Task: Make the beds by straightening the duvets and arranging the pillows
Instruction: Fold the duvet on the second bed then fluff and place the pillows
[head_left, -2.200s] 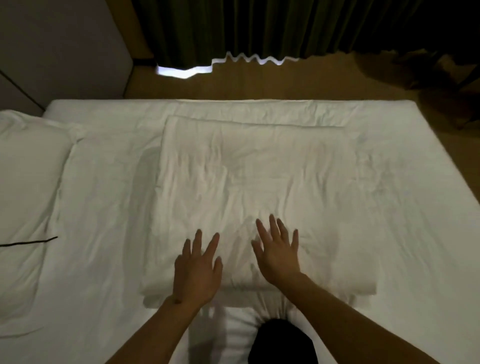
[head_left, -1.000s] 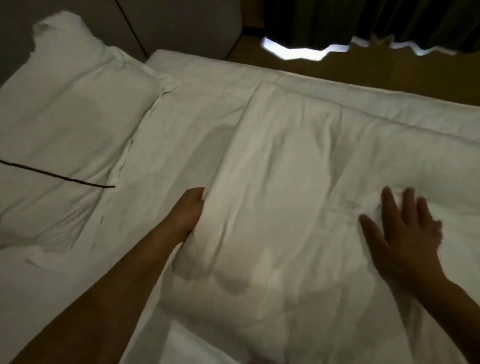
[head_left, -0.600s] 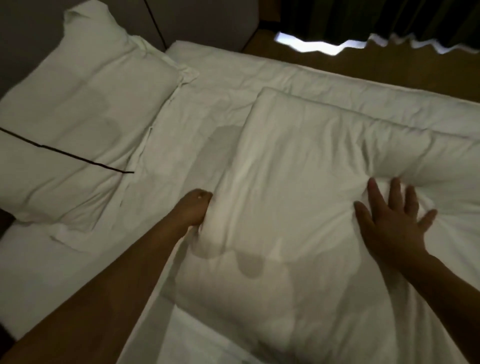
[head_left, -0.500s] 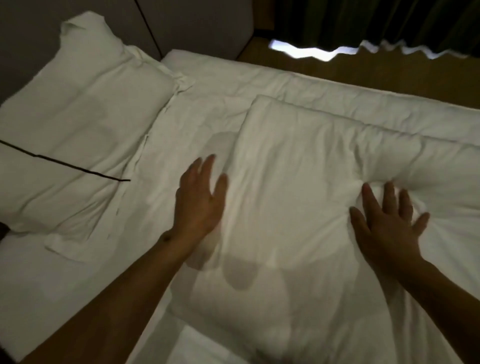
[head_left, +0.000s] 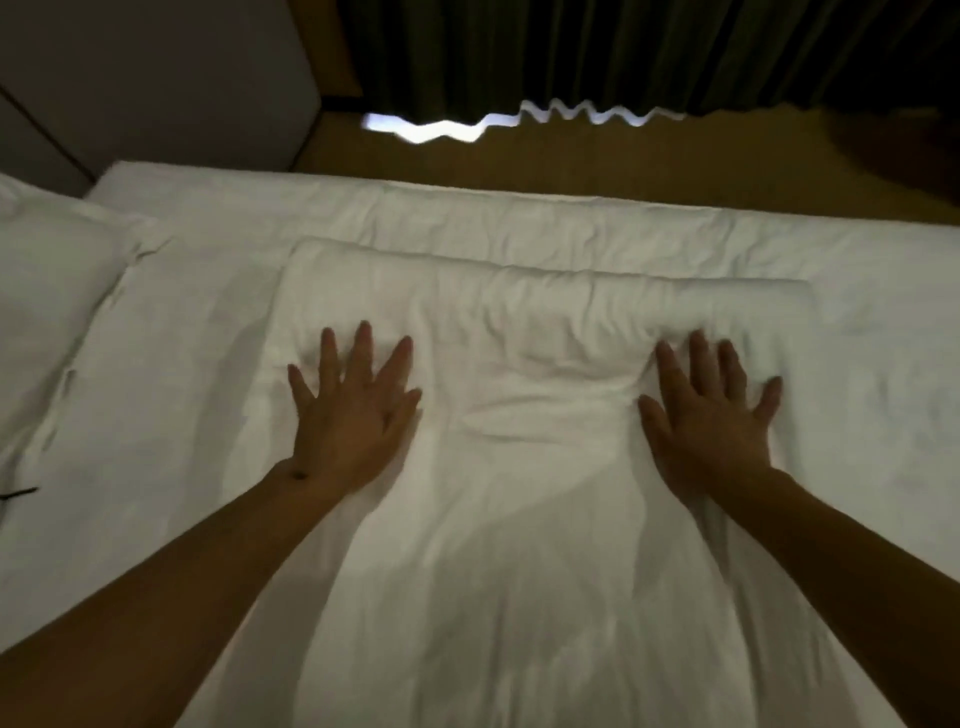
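White bedding fills most of the view: a bed (head_left: 519, 218) covered by a sheet, with a folded duvet (head_left: 519, 519) laid across its middle. The left hand (head_left: 353, 415) lies flat on the duvet near its left edge, fingers straight and spread, holding nothing. The right hand (head_left: 711, 415) lies flat in the same way toward the duvet's right side, fingers also straight and spread, palm down on the cloth and gripping nothing. Between the two hands the fabric bunches into shallow creases, and a soft ridge runs just beyond the fingertips, parallel to the duvet's far edge. Beyond that ridge, a strip of bare sheet runs along the far side of the bed. Both bare forearms reach in from the near corners, casting faint shadows on the duvet below the wrists.

Left of the left hand, past a band of wrinkled sheet, a white pillow (head_left: 47, 291) rests at the bed's head end, partly cut off by the frame; a thin dark line shows on its near part. Beyond the bed, past both sets of fingertips, lies a strip of brown floor (head_left: 571, 161). Dark green curtains (head_left: 623, 47) hang above it, and a jagged sliver of daylight (head_left: 467, 124) glows under their hem. A grey wall panel (head_left: 156, 78) stands beyond and to the left of the left hand, beside the curtains. The room is dim overall.
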